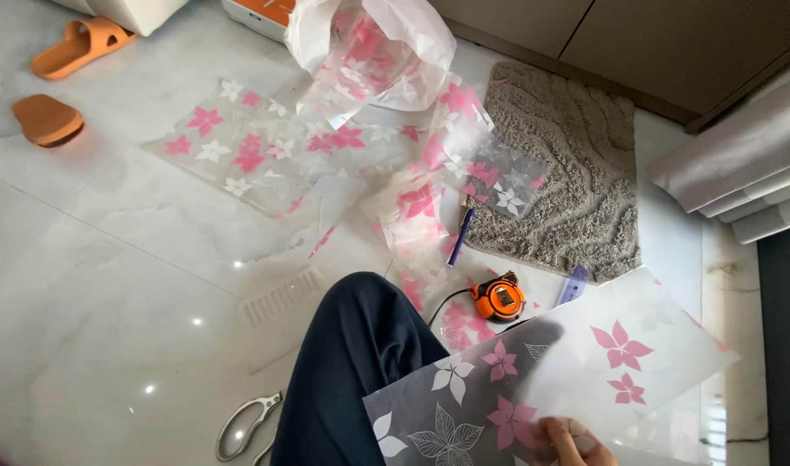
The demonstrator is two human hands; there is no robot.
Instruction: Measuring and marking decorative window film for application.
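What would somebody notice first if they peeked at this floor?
Probably the translucent plastic sheet with pink and white flowers at the lower right, held by a hand at the bottom edge. More flowered sheets sprawl over the pale marble floor, and a round orange tape measure sits mid-frame.

Translucent, frosted plastic film sheet (pixel 585 362) printed with pink and white flowers, smooth and faintly glossy. Polished marble-look floor (pixel 110 285), mirror-shiny. Shaggy, rough-piled beige bath mat (pixel 576 173). Metal scissors (pixel 244 425), dull shine. Orange hard-plastic tape measure (pixel 498 298). Thin, crinkled plastic bag (pixel 369 43).
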